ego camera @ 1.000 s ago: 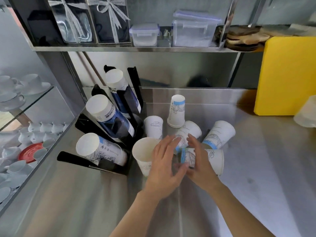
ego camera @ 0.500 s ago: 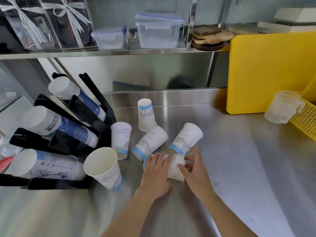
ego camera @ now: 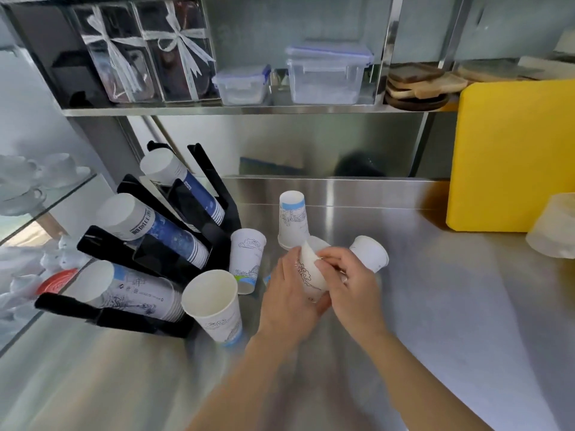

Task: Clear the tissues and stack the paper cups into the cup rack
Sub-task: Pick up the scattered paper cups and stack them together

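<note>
My left hand [ego camera: 287,301] is wrapped around a white paper cup [ego camera: 308,276] lifted off the steel counter. My right hand [ego camera: 348,283] pinches the same cup at its rim from the right. Around them stand loose cups: an upside-down one [ego camera: 292,222] behind, a tipped one [ego camera: 370,252] to the right, an upside-down one [ego camera: 247,259] to the left, and an upright open cup [ego camera: 214,304] in front left. The black cup rack [ego camera: 183,222] at left holds three slanted stacks of cups. No tissue is visible.
A yellow board [ego camera: 510,154] leans at the back right, with a translucent plastic jug [ego camera: 553,228] before it. A shelf above carries gift boxes [ego camera: 146,51], lidded plastic tubs [ego camera: 326,73] and wooden boards [ego camera: 417,85]. White teacups [ego camera: 46,172] sit behind glass at the left.
Both hands have lifted the cup that lay on its side off the counter and turned it more upright. The view has swung back to the left.
</note>
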Demonstrator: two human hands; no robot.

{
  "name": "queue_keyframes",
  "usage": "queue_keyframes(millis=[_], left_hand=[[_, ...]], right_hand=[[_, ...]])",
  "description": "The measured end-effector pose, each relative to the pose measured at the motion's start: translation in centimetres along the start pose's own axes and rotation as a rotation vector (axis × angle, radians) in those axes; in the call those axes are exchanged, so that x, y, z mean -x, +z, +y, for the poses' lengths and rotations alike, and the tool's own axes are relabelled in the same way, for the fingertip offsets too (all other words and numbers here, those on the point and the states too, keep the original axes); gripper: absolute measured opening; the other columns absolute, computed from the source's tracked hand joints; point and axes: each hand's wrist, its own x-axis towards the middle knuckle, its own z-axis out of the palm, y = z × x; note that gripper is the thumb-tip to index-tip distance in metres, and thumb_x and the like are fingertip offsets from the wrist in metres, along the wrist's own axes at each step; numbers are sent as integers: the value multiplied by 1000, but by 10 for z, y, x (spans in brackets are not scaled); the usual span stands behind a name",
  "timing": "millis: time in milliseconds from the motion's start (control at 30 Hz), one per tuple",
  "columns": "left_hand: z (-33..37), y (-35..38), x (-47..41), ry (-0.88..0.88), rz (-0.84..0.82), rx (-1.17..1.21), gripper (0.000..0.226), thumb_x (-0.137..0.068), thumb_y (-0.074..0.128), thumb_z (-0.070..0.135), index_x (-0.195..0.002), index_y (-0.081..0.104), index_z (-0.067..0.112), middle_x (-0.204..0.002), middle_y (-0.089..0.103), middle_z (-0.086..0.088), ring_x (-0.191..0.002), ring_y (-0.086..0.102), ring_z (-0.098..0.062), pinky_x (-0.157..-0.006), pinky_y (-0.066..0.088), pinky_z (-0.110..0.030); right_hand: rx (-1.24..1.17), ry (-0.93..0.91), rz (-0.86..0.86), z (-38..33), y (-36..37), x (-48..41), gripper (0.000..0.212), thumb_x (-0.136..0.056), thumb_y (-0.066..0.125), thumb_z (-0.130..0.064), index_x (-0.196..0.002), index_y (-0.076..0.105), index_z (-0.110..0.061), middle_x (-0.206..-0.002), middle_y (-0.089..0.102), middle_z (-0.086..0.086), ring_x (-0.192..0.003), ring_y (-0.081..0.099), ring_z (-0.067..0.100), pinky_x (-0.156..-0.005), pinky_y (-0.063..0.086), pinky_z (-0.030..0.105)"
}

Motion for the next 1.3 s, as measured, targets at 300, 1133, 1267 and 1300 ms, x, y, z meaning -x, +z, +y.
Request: queue_keyframes(millis=[300,1133,1267,1300], left_hand=[[4,-103,-22,74,250,230,83,-65,69,33,-119,16,67,-134,39,11,-123,40,0,-98,35,-9],[-108,-118,55,-54,59,-270,67,-69,65,19,-130,44,5,-143,40,-10,-135,35,-28,-109,23,-36],[-81,-119,48,80,175,-214,69,-68,60,22,-133,40,13,-139,37,2,-134,28,-14,-111,16,-26],[-73,-117,45,120,183,-208,68,-66,62,18,-132,42,11,-138,39,1,-132,29,-16,-110,18,-26]], right_hand=[[92,-618,-95,-81,54,-29,10,-83,59,-7,-89,66,-2,-79,67,2,-80,52,10,-77,42,20],[558,-600,-634,-4,145,11,11,-86,54,-25,-79,56,-16,-74,65,3,-75,54,21,-74,38,33],[487,-570,-459,-12,126,9,28,-86,46,-34,-101,59,-16,-93,66,-2,-89,53,15,-79,34,29],[463,-555,-415,-14,119,6,29,-87,44,-35,-102,58,-16,-93,65,-2,-89,53,16,-79,37,33]])
